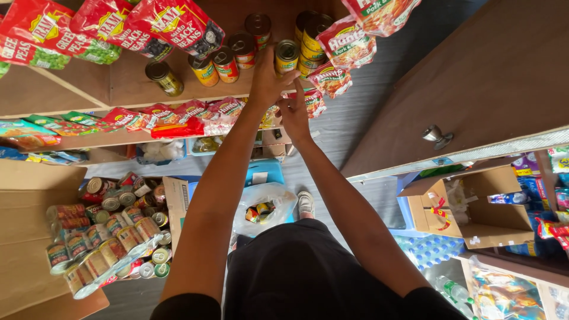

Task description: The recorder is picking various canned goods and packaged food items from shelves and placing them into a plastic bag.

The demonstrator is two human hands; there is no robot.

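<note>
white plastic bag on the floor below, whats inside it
The white plastic bag gapes open, showing a few small colourful cans or packets bunched at its mouth. Whatever lies deeper is hidden by the bag's folds.

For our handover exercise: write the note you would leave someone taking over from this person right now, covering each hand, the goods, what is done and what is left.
Left hand: raised to the wooden shelf, at the yellow-labelled can; grip unclear.
Right hand: just below it, near the red pouches; holding nothing visible.
Done: a row of cans stands on the shelf.
Left: many shrink-wrapped cans lie on the floor at left; more in the plastic bag by the feet.
</note>
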